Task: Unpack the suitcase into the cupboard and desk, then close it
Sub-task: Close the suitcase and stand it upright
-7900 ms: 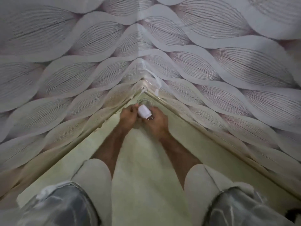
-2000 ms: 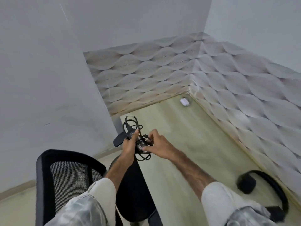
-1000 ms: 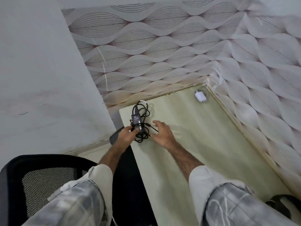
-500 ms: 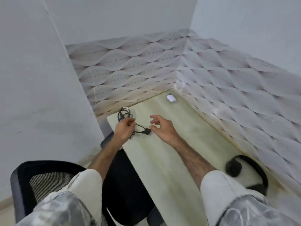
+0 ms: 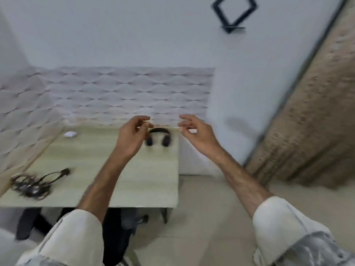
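The whole view is smearing with motion blur, so fine detail is hard to read. The suitcase and the cupboard are lying out of frame. Under the desk (image 5: 119,181), dark chair parts (image 5: 115,227) are showing only in pieces, and the desk's left corner is running off the edge. A black diamond-shaped frame (image 5: 233,12) on the wall is getting cut off at the top. A rough brown surface (image 5: 311,120) is filling the right side; what it is, I cannot tell.

On the desk three things are sitting well apart: one black bundled cable with its adapter (image 5: 33,186) near the left front, one small white charger (image 5: 70,134) by the back left corner, and one pair of black headphones (image 5: 158,138) near the back right edge.

Two bare hands are hanging in the air. The left hand (image 5: 131,137) is hovering above the desk with fingers loosely curled, gripping nothing, partly covering the headphones. The right hand (image 5: 195,131) is floating past the desk's right edge, fingers relaxed and parted, empty as well.
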